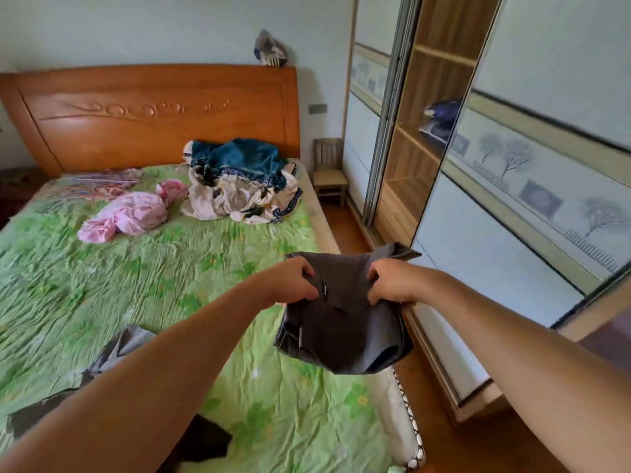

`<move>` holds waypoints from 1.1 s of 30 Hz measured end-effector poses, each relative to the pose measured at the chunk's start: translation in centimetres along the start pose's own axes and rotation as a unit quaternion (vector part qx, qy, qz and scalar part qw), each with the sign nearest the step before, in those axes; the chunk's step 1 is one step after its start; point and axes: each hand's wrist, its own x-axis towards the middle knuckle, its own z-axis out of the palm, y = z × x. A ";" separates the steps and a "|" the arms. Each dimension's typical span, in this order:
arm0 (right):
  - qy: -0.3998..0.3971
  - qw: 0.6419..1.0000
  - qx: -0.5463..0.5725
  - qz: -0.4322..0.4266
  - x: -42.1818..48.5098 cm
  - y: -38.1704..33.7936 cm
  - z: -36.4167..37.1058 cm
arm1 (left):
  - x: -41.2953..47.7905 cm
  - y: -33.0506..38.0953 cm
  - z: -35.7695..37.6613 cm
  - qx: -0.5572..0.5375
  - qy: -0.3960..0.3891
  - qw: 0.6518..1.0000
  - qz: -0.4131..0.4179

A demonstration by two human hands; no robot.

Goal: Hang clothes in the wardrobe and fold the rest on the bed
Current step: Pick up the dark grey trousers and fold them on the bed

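Note:
I hold a folded dark grey garment (345, 322) in the air over the right edge of the bed (143, 268). My left hand (293, 281) grips its upper left edge and my right hand (389, 281) grips its upper right edge. The cloth hangs down below both hands. To the right stands the wardrobe (433, 107), its sliding door pushed aside so that wooden shelves show. Another grey garment (112, 356) lies spread on the green sheet under my left forearm, and a dark piece (205, 442) lies near the bed's front edge.
A pink garment (133, 213) and several hangers (99, 186) lie at the back left of the bed. A heap of blue and white bedding (242, 179) sits by the headboard. A small wooden chair (329, 172) stands between bed and wardrobe. A blue bundle (440, 121) sits on a wardrobe shelf.

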 end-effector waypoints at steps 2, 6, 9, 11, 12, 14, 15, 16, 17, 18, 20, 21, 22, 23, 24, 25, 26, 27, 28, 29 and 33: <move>-0.004 1.000 0.009 0.024 -2.3 1.1 -2.2 | -1.0 3.7 -0.3 0.034 -0.010 0.999 0.025; 0.007 0.998 0.031 0.045 -6.1 4.1 -5.8 | -1.8 9.8 0.1 0.095 -0.030 0.994 0.053; 0.021 0.997 0.051 0.056 -8.2 7.6 -8.2 | -1.4 13.9 1.3 0.125 -0.042 0.989 0.062; 0.030 0.997 0.052 0.056 -8.9 10.0 -9.7 | -0.6 16.3 2.4 0.136 -0.046 0.988 0.059; 0.029 0.997 0.054 0.057 -9.1 11.2 -10.3 | -0.2 17.4 3.0 0.137 -0.048 0.988 0.056; 0.028 0.996 0.059 0.053 -9.2 13.5 -11.8 | 0.8 19.6 4.3 0.142 -0.047 0.988 0.050; 0.030 0.997 0.057 0.046 -9.1 14.7 -12.4 | 1.3 20.7 5.0 0.142 -0.047 0.988 0.044; 0.033 0.997 0.052 0.038 -8.9 15.9 -13.0 | 1.9 21.6 5.8 0.142 -0.047 0.988 0.036; 0.035 0.998 0.046 0.032 -8.7 16.9 -13.7 | 2.3 22.5 6.6 0.141 -0.044 0.989 0.028; 0.032 0.998 0.040 0.025 -8.6 17.9 -14.2 | 2.7 23.1 7.5 0.137 -0.040 0.990 0.018; 0.033 0.999 0.026 0.004 -8.2 19.6 -15.2 | 3.3 24.1 8.9 0.133 -0.025 0.991 0.009; 0.033 0.999 0.023 -0.008 -8.0 20.3 -15.7 | 3.6 24.5 9.3 0.132 -0.023 0.991 0.005; 0.030 0.999 0.022 -0.017 -7.6 20.9 -16.1 | 3.8 24.9 9.6 0.125 -0.023 0.992 -0.003; 0.027 0.999 0.020 -0.025 -7.2 21.3 -16.5 | 4.1 25.2 9.7 0.117 -0.021 0.993 -0.011; 0.024 0.999 0.018 -0.032 -6.7 21.7 -16.8 | 4.3 25.5 9.7 0.111 -0.018 0.994 -0.017; 0.020 0.999 0.015 -0.040 -6.1 21.9 -17.1 | 4.5 25.9 9.6 0.107 -0.016 0.994 -0.024; 0.019 0.999 0.011 -0.048 -5.4 22.1 -17.3 | 4.8 26.1 9.5 0.104 -0.013 0.994 -0.031; 0.021 0.998 0.006 -0.057 -4.6 22.3 -17.7 | 5.2 26.4 9.1 0.101 -0.007 0.994 -0.036; 0.025 0.998 0.004 -0.065 -3.8 22.3 -18.2 | 5.8 26.6 8.7 0.097 -0.002 0.994 -0.041; 0.029 0.997 0.003 -0.072 -2.9 22.3 -18.7 | 6.4 26.7 8.4 0.094 0.004 0.995 -0.045; 0.041 0.994 -0.014 -0.104 0.5 22.3 -20.8 | 9.5 27.5 7.4 0.108 0.022 0.993 -0.050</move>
